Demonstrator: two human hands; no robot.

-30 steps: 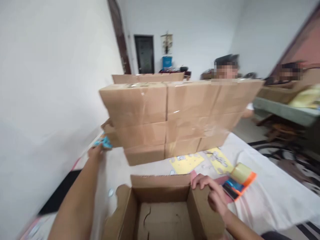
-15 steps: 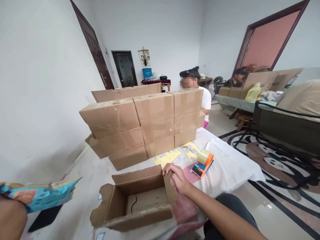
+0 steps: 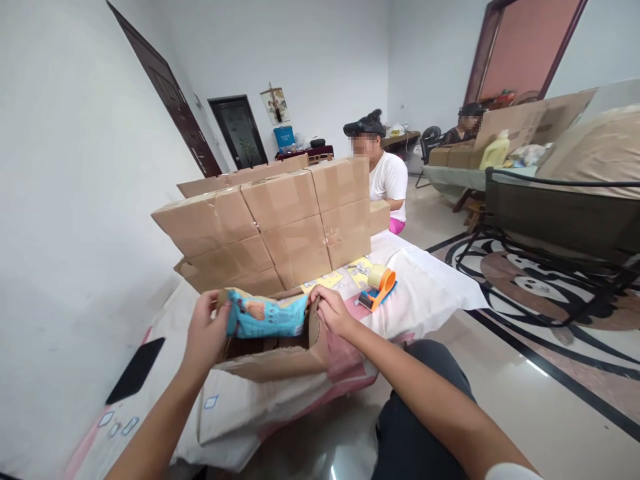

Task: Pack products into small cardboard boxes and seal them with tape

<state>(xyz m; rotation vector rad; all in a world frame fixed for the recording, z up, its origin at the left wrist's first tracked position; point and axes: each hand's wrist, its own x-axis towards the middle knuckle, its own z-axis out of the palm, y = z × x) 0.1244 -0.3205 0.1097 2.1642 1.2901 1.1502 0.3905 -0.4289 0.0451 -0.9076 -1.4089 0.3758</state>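
Observation:
An open cardboard box (image 3: 280, 365) stands on the cloth-covered table in front of me. Across its opening is a blue snack bag (image 3: 270, 317), lengthwise. My left hand (image 3: 207, 328) pinches the bag's left end. On the box's right wall, my right hand (image 3: 330, 310) is closed over the top edge; its fingertips are close to the bag's right end, and whether they touch it I cannot tell. The bag covers much of the box's inside.
Taped cardboard boxes (image 3: 293, 230) are stacked behind the open box. An orange tape dispenser (image 3: 383, 290) lies to the right, a black phone-like slab (image 3: 135, 370) to the left. A person in a white shirt (image 3: 393, 180) sits beyond the stack; another person (image 3: 467, 125) is farther back.
My left hand has brought the blue bag from the far left to over the box. My right hand stays on the box's right side. The view has shifted somewhat.

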